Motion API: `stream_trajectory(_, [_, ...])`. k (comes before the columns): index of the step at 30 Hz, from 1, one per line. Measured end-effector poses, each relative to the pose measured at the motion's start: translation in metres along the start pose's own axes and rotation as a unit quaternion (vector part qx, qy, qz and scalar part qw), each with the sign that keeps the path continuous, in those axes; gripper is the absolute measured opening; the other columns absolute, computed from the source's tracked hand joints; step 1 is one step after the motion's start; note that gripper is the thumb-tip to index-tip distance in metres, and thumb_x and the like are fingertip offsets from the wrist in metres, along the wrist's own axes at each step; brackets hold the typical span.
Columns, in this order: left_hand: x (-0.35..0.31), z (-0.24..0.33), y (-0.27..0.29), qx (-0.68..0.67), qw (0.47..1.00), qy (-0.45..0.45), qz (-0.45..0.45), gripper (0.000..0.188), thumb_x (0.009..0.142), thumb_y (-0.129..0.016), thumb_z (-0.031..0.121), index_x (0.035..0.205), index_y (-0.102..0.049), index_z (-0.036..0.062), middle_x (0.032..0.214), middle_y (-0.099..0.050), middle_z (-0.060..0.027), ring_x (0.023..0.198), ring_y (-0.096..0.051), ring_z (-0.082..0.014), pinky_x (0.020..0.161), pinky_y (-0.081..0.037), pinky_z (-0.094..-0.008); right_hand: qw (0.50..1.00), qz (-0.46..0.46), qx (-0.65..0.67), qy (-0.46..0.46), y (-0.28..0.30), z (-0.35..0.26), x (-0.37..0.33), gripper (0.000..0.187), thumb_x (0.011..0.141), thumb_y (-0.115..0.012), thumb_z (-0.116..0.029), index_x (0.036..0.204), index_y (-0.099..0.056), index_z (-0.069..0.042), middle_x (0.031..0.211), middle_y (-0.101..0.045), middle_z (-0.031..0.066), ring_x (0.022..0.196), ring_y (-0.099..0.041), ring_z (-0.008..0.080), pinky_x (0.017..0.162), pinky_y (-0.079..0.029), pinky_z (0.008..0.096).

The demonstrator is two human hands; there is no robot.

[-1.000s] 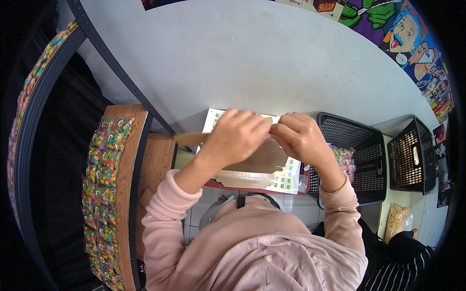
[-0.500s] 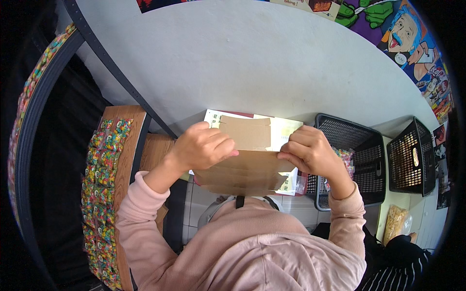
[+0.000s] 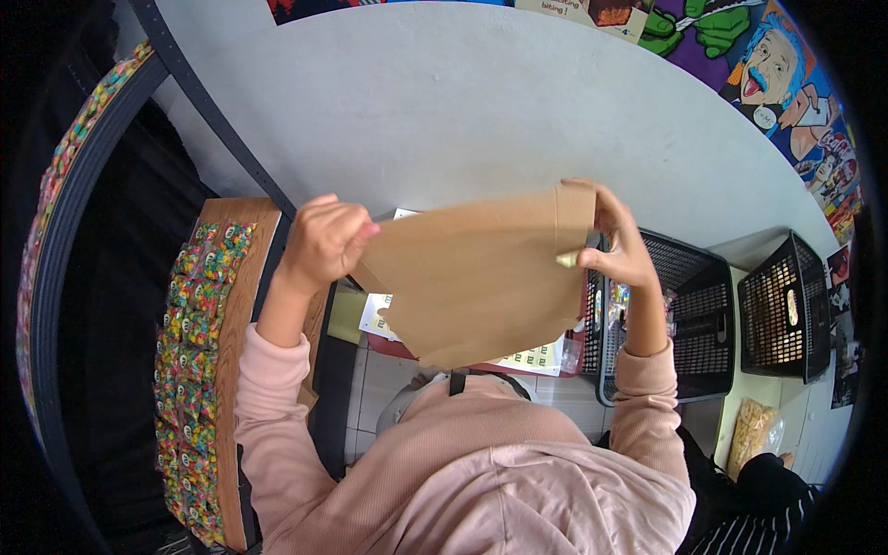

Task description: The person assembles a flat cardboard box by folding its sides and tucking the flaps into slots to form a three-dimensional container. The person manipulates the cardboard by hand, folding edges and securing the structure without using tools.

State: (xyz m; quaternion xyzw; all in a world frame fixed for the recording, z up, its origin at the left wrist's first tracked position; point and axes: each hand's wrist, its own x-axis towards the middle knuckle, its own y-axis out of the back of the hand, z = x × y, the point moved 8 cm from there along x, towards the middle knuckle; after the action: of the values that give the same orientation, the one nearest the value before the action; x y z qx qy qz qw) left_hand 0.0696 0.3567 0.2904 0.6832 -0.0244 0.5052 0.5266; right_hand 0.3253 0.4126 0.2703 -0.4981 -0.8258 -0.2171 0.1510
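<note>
A flat brown cardboard sheet point(image 3: 481, 268), creased near its right side and with cut notches along its edges, is held up in front of me above the table. My left hand point(image 3: 328, 242) is closed at the sheet's upper left corner, thumb against the edge. On the other side, my right hand point(image 3: 622, 239) grips the right flap, fingers curled over the top behind it and thumb lower down by a notch. Printed white sheets point(image 3: 536, 357) show beneath the cardboard, which hides most of the table surface.
Right of the table stand a black plastic basket point(image 3: 708, 319) with colourful packets in it and another black basket point(image 3: 784, 305). Packs of colourful sweets point(image 3: 190, 370) cover a wooden shelf at left. A bag of pale snacks point(image 3: 751, 433) lies lower right, beside a person's dark striped clothing point(image 3: 758, 513).
My hands have moved farther apart and up. The cardboard, folded over before, now spreads out broad between them, covering more of the printed sheets.
</note>
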Motion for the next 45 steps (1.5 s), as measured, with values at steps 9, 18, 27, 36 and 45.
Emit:
stream_trajectory(9, [-0.024, -0.07, 0.014, -0.235, 0.932, 0.238, 0.137, 0.036, 0.085, -0.044, 0.041, 0.087, -0.05, 0.0064, 0.074, -0.052, -0.0084, 0.068, -0.049, -0.0184, 0.063, -0.038, -0.0293, 0.979, 0.07, 0.089, -0.172, -0.002, 0.077, -0.027, 0.023, 0.078, -0.063, -0.013, 0.093, -0.058, 0.003, 0.081, -0.062, 0.0053, 0.071, -0.056, 0.0083, 0.063, -0.047, 0.0226])
stream_trajectory(18, [-0.135, -0.066, -0.108, -0.638, 0.595, 0.461, 0.16, 0.059, 0.086, -0.037, 0.038, 0.132, -0.024, 0.0046, 0.132, -0.032, -0.0117, 0.12, -0.034, -0.0241, 0.096, -0.031, -0.0341, 0.936, 0.103, 0.188, -0.279, -0.031, 0.128, -0.05, 0.03, 0.074, -0.064, -0.011, 0.101, -0.054, -0.001, 0.092, -0.059, 0.007, 0.078, -0.056, 0.0096, 0.065, -0.045, 0.0223])
stream_trajectory(27, [-0.141, -0.04, -0.141, -0.659, 0.533, 0.507, 0.158, 0.054, 0.08, -0.042, 0.005, 0.131, -0.025, 0.0004, 0.125, -0.04, -0.0139, 0.114, -0.041, -0.0218, 0.094, -0.033, -0.0311, 0.975, 0.185, -0.019, -0.125, 0.016, 0.106, -0.018, 0.06, 0.069, -0.07, -0.013, 0.122, -0.042, -0.006, 0.111, -0.048, 0.0119, 0.09, -0.054, 0.0194, 0.072, -0.049, 0.0306])
stream_trajectory(36, [-0.12, -0.046, -0.134, -0.878, 0.342, 0.303, 0.147, 0.049, 0.087, -0.035, 0.027, 0.128, -0.029, 0.001, 0.124, -0.041, -0.0162, 0.114, -0.042, -0.0252, 0.092, -0.037, -0.0356, 0.978, 0.173, -0.044, -0.11, 0.02, 0.13, 0.014, 0.023, 0.079, -0.061, -0.024, 0.089, -0.06, -0.003, 0.07, -0.057, 0.0016, 0.059, -0.049, 0.0062, 0.047, -0.037, 0.0191])
stream_trajectory(45, [-0.066, -0.072, -0.141, -0.818, 0.434, 0.354, 0.13, 0.043, 0.091, -0.03, 0.03, 0.127, -0.032, 0.0071, 0.128, -0.038, -0.0163, 0.117, -0.038, -0.0261, 0.096, -0.035, -0.0384, 0.961, 0.134, 0.037, -0.237, 0.001, 0.178, 0.03, 0.021, 0.081, -0.057, -0.021, 0.088, -0.06, -0.002, 0.074, -0.058, 0.0036, 0.063, -0.051, 0.0088, 0.056, -0.042, 0.0226])
